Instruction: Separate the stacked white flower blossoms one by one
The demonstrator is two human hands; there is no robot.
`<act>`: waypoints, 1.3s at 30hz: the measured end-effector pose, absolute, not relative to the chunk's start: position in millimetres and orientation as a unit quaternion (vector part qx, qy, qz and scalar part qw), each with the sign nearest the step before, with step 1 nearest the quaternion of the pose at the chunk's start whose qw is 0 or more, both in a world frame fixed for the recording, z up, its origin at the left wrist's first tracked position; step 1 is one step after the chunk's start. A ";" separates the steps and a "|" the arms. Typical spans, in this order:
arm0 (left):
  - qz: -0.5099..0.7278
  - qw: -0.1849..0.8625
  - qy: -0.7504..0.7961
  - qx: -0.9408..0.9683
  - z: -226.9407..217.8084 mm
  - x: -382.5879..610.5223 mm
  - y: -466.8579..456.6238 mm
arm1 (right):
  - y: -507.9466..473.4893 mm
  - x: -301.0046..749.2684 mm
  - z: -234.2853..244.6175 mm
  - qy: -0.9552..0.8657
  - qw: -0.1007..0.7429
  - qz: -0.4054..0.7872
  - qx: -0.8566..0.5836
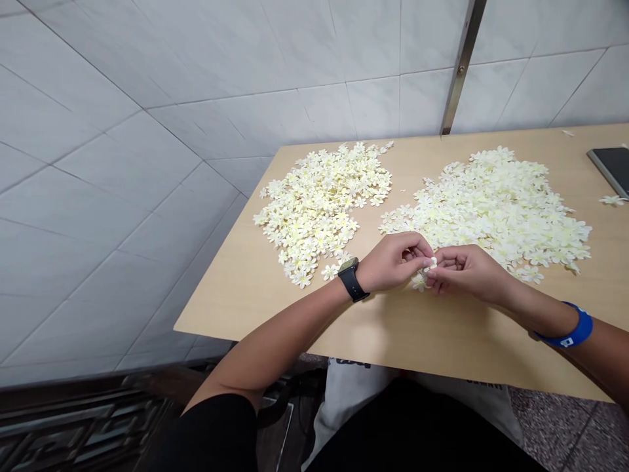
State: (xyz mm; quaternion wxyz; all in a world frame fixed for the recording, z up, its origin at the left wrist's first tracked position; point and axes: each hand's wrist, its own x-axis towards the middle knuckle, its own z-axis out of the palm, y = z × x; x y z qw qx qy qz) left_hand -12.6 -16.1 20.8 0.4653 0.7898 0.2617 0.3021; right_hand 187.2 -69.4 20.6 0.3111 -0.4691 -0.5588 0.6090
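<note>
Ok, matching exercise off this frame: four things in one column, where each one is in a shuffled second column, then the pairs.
Things
1. Black smartwatch
2. Blue wristband
3. Dark flat device
4. Small cream flower

Places
A. Between the fingertips of the left hand and right hand
B. On the right wrist
C. Near the far edge of the pale table, at the right
D. On the left wrist

Pairs: 1-D, 2-B, 3-C, 4-A

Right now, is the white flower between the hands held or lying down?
Held: the left hand and right hand pinch the flower above the table.
</note>
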 end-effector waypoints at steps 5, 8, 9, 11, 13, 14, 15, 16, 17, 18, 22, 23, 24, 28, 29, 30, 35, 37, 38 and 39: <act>0.283 0.468 0.283 0.788 22.2 -11.7 -18.1 | -75.9 181.0 18.1 -0.664 0.308 0.480 -0.484; 0.300 0.499 0.292 0.759 20.8 -14.3 -11.3 | -72.6 183.2 15.3 -0.651 0.339 0.502 -0.458; 0.305 0.514 0.293 0.746 20.1 -15.6 -8.3 | -70.5 185.2 14.6 -0.637 0.345 0.526 -0.445; 0.311 0.546 0.283 0.725 19.0 -18.0 -3.1 | -65.7 190.6 13.6 -0.603 0.341 0.587 -0.419; 0.308 0.575 0.265 0.710 18.6 -19.4 -0.7 | -61.6 196.0 13.7 -0.566 0.326 0.640 -0.405; 0.305 0.586 0.259 0.705 18.6 -19.4 -0.9 | -60.5 197.7 14.3 -0.556 0.317 0.653 -0.404; 0.301 0.594 0.257 0.700 18.7 -19.0 -2.0 | -60.1 198.3 15.2 -0.550 0.313 0.658 -0.408; 0.298 0.599 0.259 0.696 18.9 -18.2 -3.9 | -60.5 197.7 16.5 -0.546 0.311 0.658 -0.415; 0.296 0.601 0.264 0.694 19.1 -17.0 -6.2 | -61.6 195.9 18.0 -0.541 0.314 0.654 -0.426; 0.296 0.601 0.272 0.691 19.2 -15.6 -8.7 | -63.2 193.3 19.5 -0.536 0.321 0.647 -0.438; 0.301 0.591 0.295 0.688 18.9 -10.2 -16.0 | -69.1 182.8 21.7 -0.538 0.348 0.611 -0.465; 0.301 0.588 0.299 0.689 18.6 -9.5 -16.5 | -69.3 182.0 20.6 -0.543 0.349 0.606 -0.464; 0.300 0.584 0.302 0.691 18.2 -9.2 -16.5 | -68.8 182.4 18.9 -0.548 0.347 0.606 -0.461; 0.304 0.575 0.307 0.695 17.4 -11.6 -12.3 | -62.8 192.5 8.6 -0.542 0.337 0.640 -0.428; 0.309 0.577 0.305 0.692 17.7 -12.8 -10.6 | -61.3 195.7 6.5 -0.537 0.337 0.652 -0.415; 0.316 0.581 0.301 0.688 18.2 -14.1 -8.8 | -60.1 198.5 5.0 -0.534 0.334 0.664 -0.402; 0.329 0.616 0.274 0.662 19.8 -16.9 -4.0 | -59.4 200.6 7.3 -0.517 0.342 0.681 -0.390; 0.331 0.631 0.271 0.647 18.6 -15.0 -5.6 | -61.1 196.5 9.8 -0.510 0.361 0.664 -0.410; 0.335 0.637 0.273 0.639 17.7 -13.6 -7.2 | -62.3 194.1 10.8 -0.507 0.372 0.654 -0.421; 0.338 0.640 0.275 0.632 16.6 -11.9 -9.2 | -63.8 191.7 11.6 -0.507 0.381 0.642 -0.430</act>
